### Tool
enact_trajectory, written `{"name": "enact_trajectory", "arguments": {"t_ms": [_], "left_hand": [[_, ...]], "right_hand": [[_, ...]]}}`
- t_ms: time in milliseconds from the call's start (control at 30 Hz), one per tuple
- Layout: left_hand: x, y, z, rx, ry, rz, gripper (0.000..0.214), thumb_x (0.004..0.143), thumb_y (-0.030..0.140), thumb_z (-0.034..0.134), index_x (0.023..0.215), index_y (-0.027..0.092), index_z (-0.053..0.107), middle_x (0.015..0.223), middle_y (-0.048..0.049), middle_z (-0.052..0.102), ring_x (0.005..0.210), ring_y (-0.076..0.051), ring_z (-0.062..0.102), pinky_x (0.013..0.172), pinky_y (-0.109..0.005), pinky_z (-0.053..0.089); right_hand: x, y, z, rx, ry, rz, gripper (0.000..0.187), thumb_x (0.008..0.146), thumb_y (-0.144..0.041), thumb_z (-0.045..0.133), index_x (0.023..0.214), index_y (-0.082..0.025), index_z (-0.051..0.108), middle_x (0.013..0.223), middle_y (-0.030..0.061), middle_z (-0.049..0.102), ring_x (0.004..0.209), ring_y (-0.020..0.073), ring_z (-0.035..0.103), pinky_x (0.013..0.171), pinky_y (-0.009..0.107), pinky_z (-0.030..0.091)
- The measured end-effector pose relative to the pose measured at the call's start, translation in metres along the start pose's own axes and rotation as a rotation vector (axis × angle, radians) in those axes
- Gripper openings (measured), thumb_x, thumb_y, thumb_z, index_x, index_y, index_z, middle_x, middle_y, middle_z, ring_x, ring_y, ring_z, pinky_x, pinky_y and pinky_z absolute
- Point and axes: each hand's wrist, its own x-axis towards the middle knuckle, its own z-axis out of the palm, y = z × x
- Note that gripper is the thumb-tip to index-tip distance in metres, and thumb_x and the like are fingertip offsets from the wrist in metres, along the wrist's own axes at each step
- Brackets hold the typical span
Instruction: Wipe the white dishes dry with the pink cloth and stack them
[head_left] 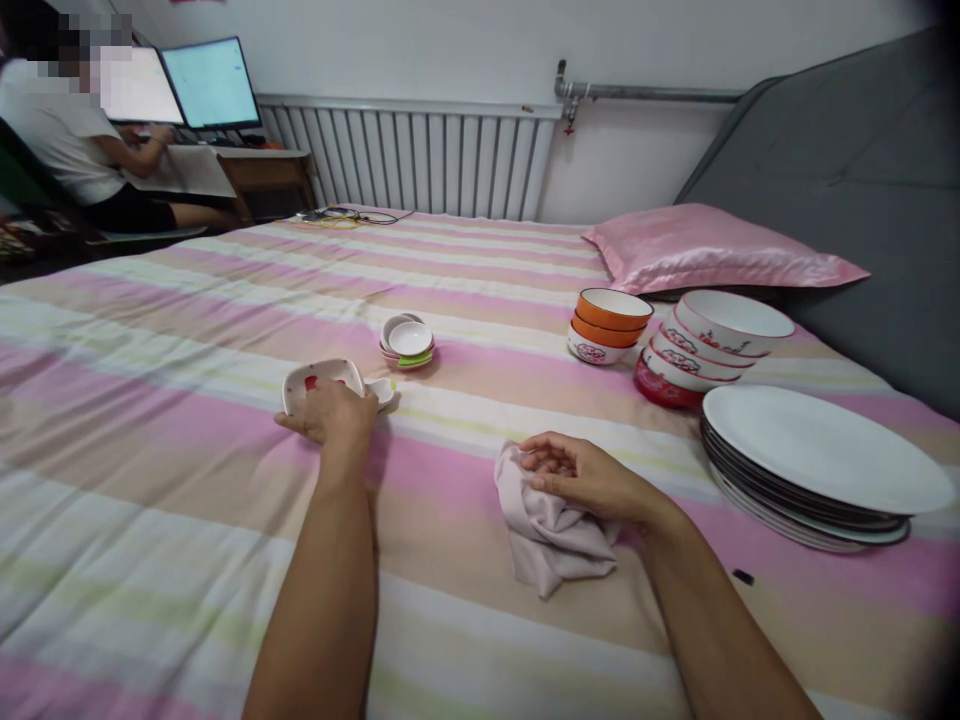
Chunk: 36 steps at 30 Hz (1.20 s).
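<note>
My left hand (pixel 330 412) spans a small white squarish dish (pixel 324 372) with red marks, thumb at the near left side and fingers at the right. Just beyond those fingers a small white dish with a green edge (pixel 384 392) partly shows. A crumpled pale pink cloth (pixel 559 545) lies on the bed, and the curled fingers of my right hand (pixel 574 470) are closed on its upper part. Farther back, between the hands, sits a little stack of small round dishes (pixel 410 340), one of them with a green rim.
To the right stand orange and white bowls (pixel 611 325), larger white and red bowls (pixel 705 350) and a stack of large plates (pixel 825 450). A small black piece (pixel 743 577) lies nearby. Behind are a pink pillow (pixel 720 245) and cables (pixel 352 216). A person (pixel 75 130) sits at a desk.
</note>
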Motion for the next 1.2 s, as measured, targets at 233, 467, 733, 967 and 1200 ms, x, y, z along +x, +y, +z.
{"name": "enact_trajectory", "arguments": {"t_ms": [233,467,733,967,1200], "left_hand": [[-0.001,-0.001,-0.011,-0.028,-0.029,0.056,0.026,0.07,0.025,0.057,0.092,0.011,0.063,0.093,-0.0187,0.066,0.092,-0.033,0.06,0.081,-0.046,0.041],[-0.011,-0.003,-0.029,-0.158,0.027,0.066,0.028,0.079,0.034,0.047,0.097,0.021,0.062,0.093,-0.0124,0.065,0.089,-0.031,0.059,0.071,-0.04,0.045],[-0.059,0.022,-0.053,-0.36,0.156,0.551,0.026,0.083,0.034,0.042,0.089,0.019,0.062,0.076,-0.0031,0.062,0.08,-0.021,0.058,0.078,-0.031,0.042],[-0.105,0.053,0.006,-0.437,-0.065,1.11,0.02,0.085,0.022,0.044,0.091,0.021,0.063,0.096,-0.0029,0.069,0.093,-0.016,0.06,0.103,-0.032,0.029],[-0.109,0.052,0.027,-0.257,-0.236,1.326,0.022,0.077,0.01,0.051,0.09,0.019,0.067,0.104,-0.0097,0.068,0.114,-0.024,0.053,0.1,-0.041,0.033]], "right_hand": [[0.0,0.0,-0.001,-0.003,0.005,-0.007,0.044,0.072,-0.038,0.065,0.11,-0.018,0.055,0.103,0.0073,0.058,0.082,0.0141,0.053,0.074,0.028,0.044],[0.002,0.005,-0.001,-0.008,0.004,-0.035,0.044,0.072,-0.039,0.065,0.11,-0.018,0.055,0.1,0.0064,0.059,0.078,0.0132,0.052,0.07,0.027,0.043],[0.002,0.003,0.0,0.001,-0.005,-0.026,0.044,0.071,-0.038,0.066,0.109,-0.019,0.056,0.1,0.0058,0.058,0.082,0.0142,0.052,0.074,0.028,0.043],[0.001,0.002,-0.003,0.006,-0.034,-0.055,0.044,0.073,-0.036,0.065,0.112,-0.018,0.055,0.103,0.0067,0.058,0.086,0.0148,0.052,0.077,0.029,0.043],[0.001,0.003,-0.003,0.008,-0.041,-0.037,0.047,0.073,-0.038,0.065,0.113,-0.017,0.054,0.103,0.0071,0.058,0.086,0.0152,0.052,0.077,0.03,0.044]]}}
